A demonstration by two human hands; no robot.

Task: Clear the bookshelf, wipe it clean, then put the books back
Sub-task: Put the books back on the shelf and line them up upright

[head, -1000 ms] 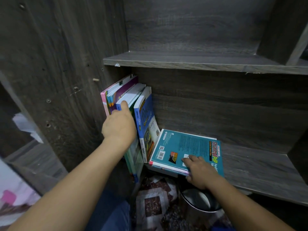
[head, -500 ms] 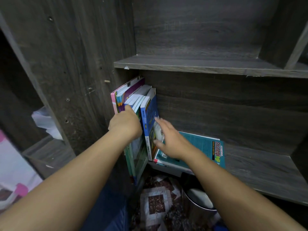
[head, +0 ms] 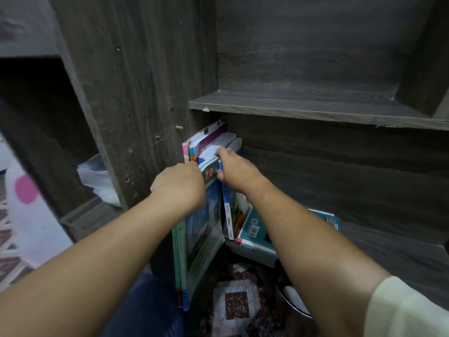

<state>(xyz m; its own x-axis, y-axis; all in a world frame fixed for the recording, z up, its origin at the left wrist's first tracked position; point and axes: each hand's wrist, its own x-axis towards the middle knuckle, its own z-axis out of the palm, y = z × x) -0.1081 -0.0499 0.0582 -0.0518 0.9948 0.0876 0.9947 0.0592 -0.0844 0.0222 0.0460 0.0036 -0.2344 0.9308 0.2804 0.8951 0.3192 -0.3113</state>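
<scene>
Several paperbacks, centre frame, probably light and floppy; left grip clasps the green book, right grip pinches the blue book. Best lifted by the spines.

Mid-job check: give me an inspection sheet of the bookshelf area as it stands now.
Surface: dark wood lower shelf, upper shelf above it.
Job's things: upright books against the left wall; green book tilted out past the edge; blue-spined book upright; teal book lying flat.
Clutter: plastic bag in the left compartment.
Hands: left hand grips the green book's top; right hand pinches the blue-spined book's top.
Cables: nothing seen.
Surroundings: metal pot and patterned cloth below the shelf.
</scene>
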